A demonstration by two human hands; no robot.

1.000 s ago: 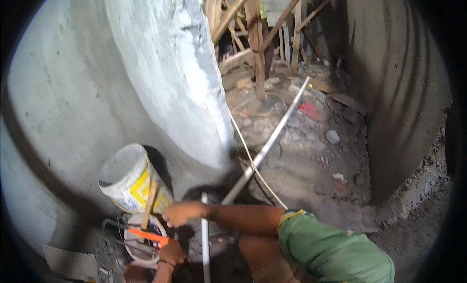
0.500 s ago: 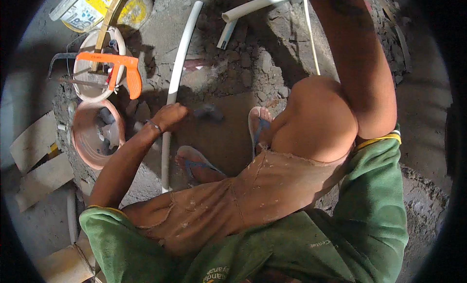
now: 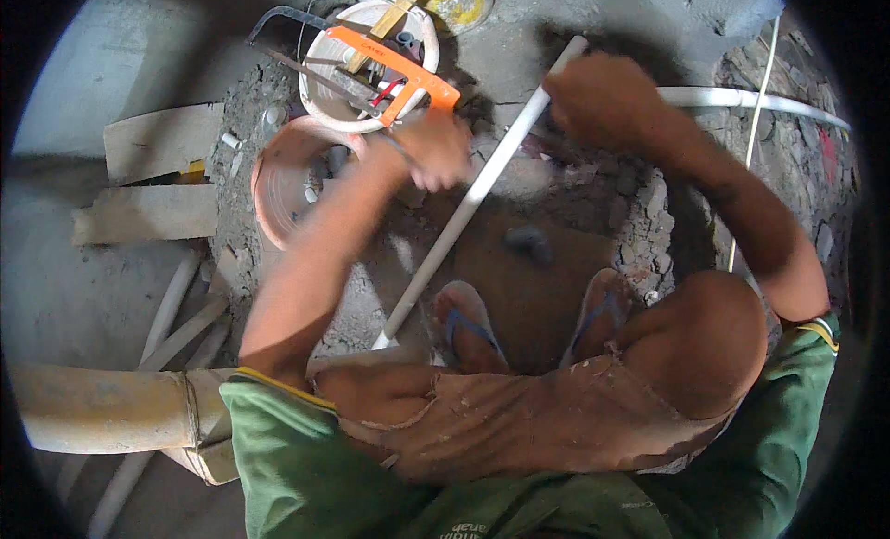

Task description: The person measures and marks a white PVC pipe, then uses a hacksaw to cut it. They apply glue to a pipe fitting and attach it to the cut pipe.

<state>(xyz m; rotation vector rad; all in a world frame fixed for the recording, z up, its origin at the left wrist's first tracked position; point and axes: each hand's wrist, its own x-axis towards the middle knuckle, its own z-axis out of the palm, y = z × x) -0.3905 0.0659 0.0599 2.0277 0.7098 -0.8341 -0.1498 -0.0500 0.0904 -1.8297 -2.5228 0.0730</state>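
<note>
A long white plastic pipe [image 3: 468, 201] slants from beside my feet up to the far middle. My right hand [image 3: 607, 99] is closed round the pipe near its far end. My left hand [image 3: 434, 150], smeared by motion, is at the grip of an orange hacksaw [image 3: 394, 55] and covers that grip; whether its fingers have closed cannot be made out. The hacksaw lies across the top of a pale bucket [image 3: 428, 48] holding a wooden stick [image 3: 399, 12] and small pipe pieces.
A pinkish tub [image 3: 269, 182] stands by the bucket. Another white pipe [image 3: 718, 97] and a thin pale strip [image 3: 756, 122] cross the rubble at right. Flat boards [image 3: 153, 215] and a thick yellowish pipe [image 3: 111, 409] lie at left. A dark lump [image 3: 528, 242] lies before my feet.
My left hand has left the white pipe and moved to the hacksaw grip. My right hand has come into view and now holds the pipe's far end. The view has turned leftward.
</note>
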